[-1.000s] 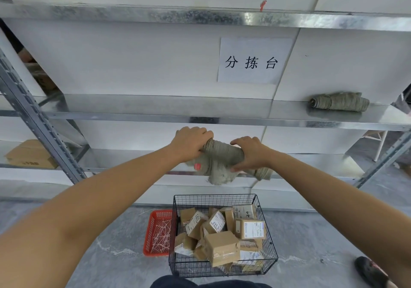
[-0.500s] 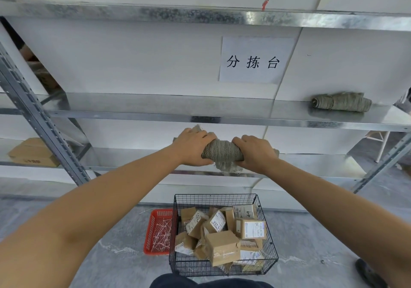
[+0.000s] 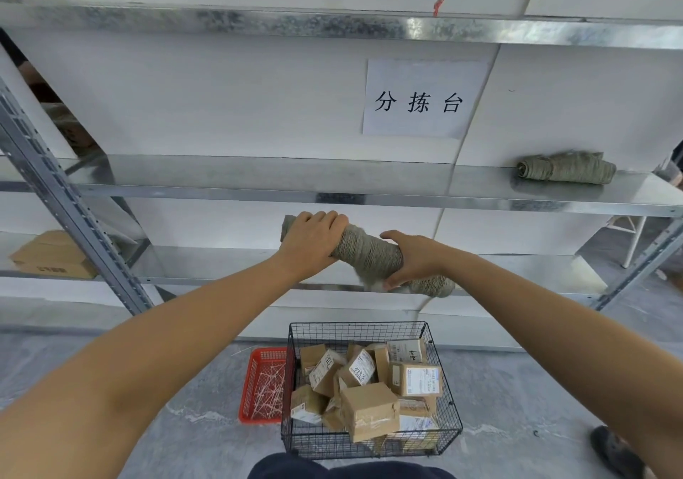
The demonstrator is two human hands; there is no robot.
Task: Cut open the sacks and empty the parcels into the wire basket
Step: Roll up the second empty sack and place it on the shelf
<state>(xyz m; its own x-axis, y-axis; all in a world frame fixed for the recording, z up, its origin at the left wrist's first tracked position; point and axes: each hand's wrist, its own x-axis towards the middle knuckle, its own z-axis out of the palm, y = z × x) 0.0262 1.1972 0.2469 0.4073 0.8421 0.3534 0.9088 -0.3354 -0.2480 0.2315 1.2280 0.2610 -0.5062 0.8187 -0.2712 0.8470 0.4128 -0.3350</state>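
Head view: my left hand (image 3: pixel 308 245) and right hand (image 3: pixel 413 256) both grip a grey-green woven sack (image 3: pixel 366 255), rolled into a tight tube. It slants down from my left hand to my right, with one end poking out past each fist. Directly below my hands, the black wire basket (image 3: pixel 354 334) holds brown cardboard parcels (image 3: pixel 371 410). Above and beyond my right hand, a second rolled sack (image 3: pixel 565 168) lies on a metal shelf (image 3: pixel 258 179).

You hold a coarse woven cloth sack (image 3: pixel 364 255); before you stand shiny galvanized metal shelves (image 3: pixel 258 179), a black wire basket (image 3: pixel 369 438) of matt cardboard parcels (image 3: pixel 369 410).
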